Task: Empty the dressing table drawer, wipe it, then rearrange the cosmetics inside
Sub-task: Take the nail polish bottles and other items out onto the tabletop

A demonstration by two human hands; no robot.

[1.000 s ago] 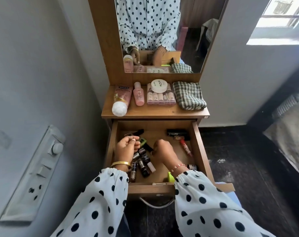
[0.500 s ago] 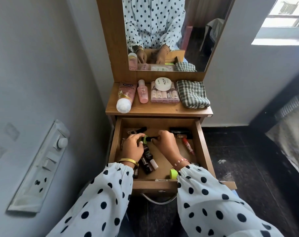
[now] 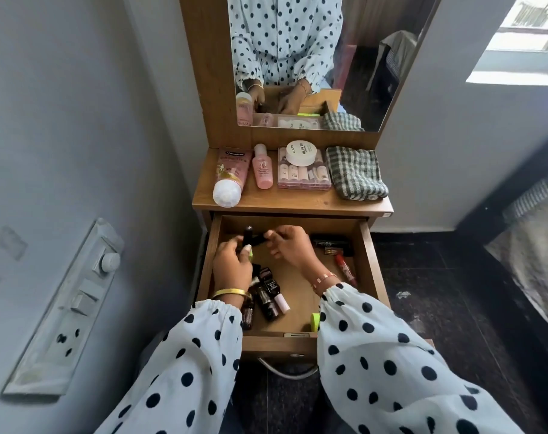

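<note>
I see both hands in the open wooden drawer (image 3: 368, 261) — left hand (image 3: 232, 267) curled round small items, right hand (image 3: 293, 247) pinching a black cosmetic tube (image 3: 255, 239). Advice: lift it clear — avoid the dark bottles (image 3: 268, 292).

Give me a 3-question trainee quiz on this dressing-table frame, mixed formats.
1. True or false: the checked cloth lies inside the drawer.
2. The right hand pinches: A) a dark tube B) the white jar C) the red tube
3. Fill in: the white jar rests on the ___.

Key: 1 false, it lies on the tabletop; 2 A; 3 clear box of small bottles.
</note>
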